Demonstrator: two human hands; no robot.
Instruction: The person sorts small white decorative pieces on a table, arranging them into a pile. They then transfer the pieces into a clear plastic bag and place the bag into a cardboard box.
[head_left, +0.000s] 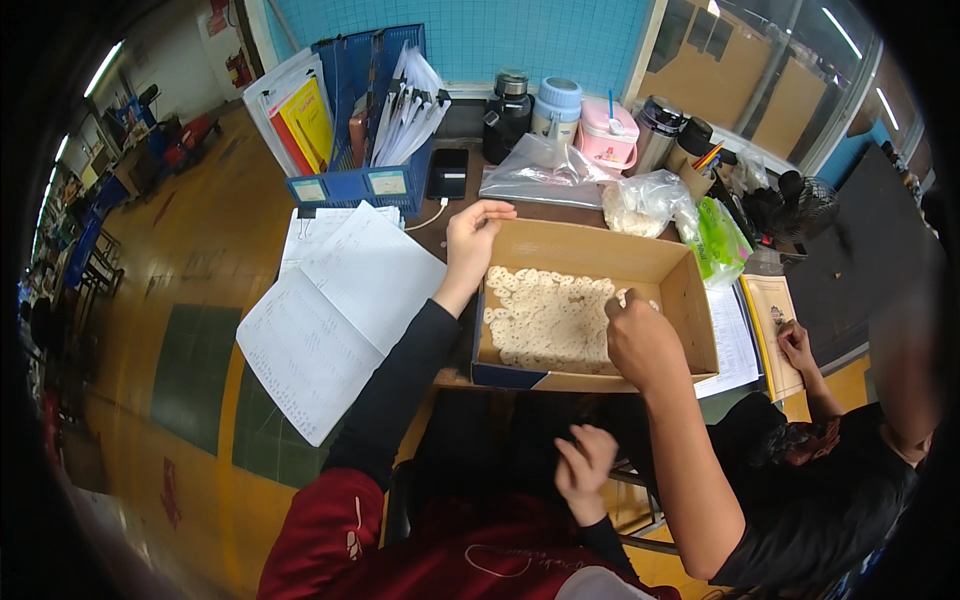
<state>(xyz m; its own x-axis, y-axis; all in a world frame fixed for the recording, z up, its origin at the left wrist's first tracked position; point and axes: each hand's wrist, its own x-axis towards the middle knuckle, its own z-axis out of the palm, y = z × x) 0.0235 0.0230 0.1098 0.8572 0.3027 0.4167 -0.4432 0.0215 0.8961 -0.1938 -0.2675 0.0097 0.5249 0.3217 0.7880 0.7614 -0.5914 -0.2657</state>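
A shallow cardboard box (610,240) rests on the desk in front of me. Packed over its floor are many small off-white round pieces (550,320). My left hand (475,240) grips the box at its far left corner, fingers over the rim. Below the near edge of the box, above my lap, my right hand (585,465) is slightly blurred, its fingers loosely bent and apart with nothing in them. A co-worker's hand (640,335) reaches in from the right and pinches at the pieces on the box's right side; what it holds is mostly hidden.
Left of the box lies an open notebook (340,310). Behind stand a blue file holder (360,190), a phone (447,174), bottles, a pink container (607,140) and clear plastic bags (650,200). The co-worker's other hand (797,347) is by a yellow-edged booklet (768,320).
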